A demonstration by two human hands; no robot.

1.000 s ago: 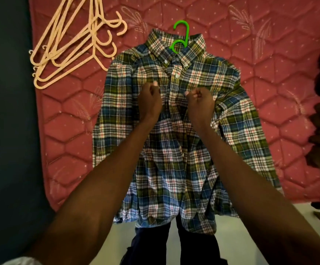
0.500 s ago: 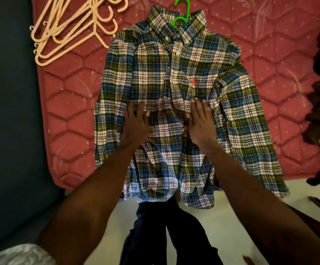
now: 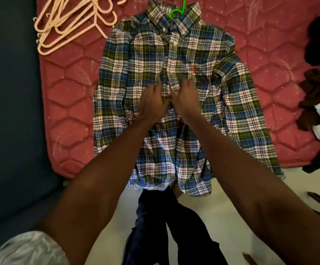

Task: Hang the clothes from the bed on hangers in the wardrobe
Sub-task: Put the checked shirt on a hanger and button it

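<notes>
While the blue, green and white plaid cotton shirt (image 3: pixel 176 104) lies on the red quilted bed (image 3: pixel 69 104), already threaded on a green plastic hanger (image 3: pixel 177 11), left hand (image 3: pixel 153 103) and right hand (image 3: pixel 186 101) pinch its button placket; hanging in the wardrobe remains.

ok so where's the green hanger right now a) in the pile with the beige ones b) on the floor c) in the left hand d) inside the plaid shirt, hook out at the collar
d: the green hanger has its hook poking out of the collar of the plaid shirt, apart from the beige hangers.
</notes>
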